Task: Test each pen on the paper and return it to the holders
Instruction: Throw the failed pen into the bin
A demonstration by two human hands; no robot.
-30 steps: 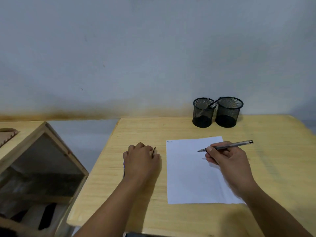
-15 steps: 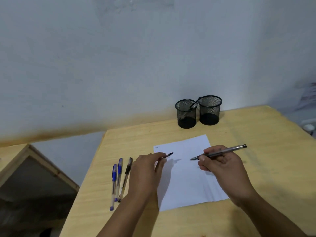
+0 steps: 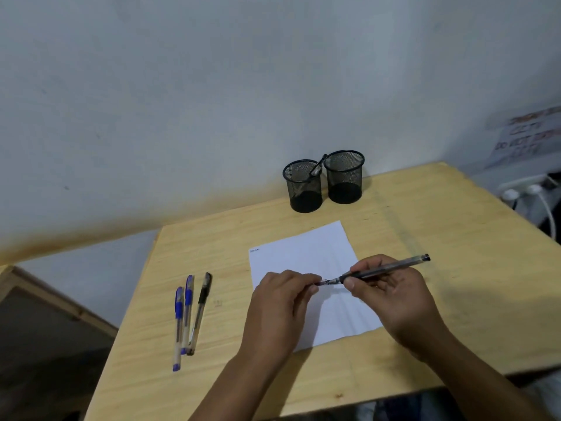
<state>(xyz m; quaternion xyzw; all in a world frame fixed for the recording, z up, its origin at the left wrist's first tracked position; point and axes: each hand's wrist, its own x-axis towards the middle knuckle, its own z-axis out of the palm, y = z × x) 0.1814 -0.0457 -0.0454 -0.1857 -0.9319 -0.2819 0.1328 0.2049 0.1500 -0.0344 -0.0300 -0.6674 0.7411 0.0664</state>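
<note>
Wooden desk [image 3: 440, 253], one sheet of white paper [image 3: 303, 250] near centre, faint scribble at its far left corner. Right hand [image 3: 391, 293]: fingers curled round a black gel pen [image 3: 385, 268], held above the paper, tip pointing left. Left hand [image 3: 279, 302]: fingers pinch a small dark pen cap [image 3: 315, 287] at the pen's tip. Two black mesh holders [image 3: 343, 177] stand side by side at the desk's far edge; the left one holds one pen [image 3: 317, 168], leaning. Three capped pens [image 3: 189, 314], two blue and one black, lie together left of the paper.
</note>
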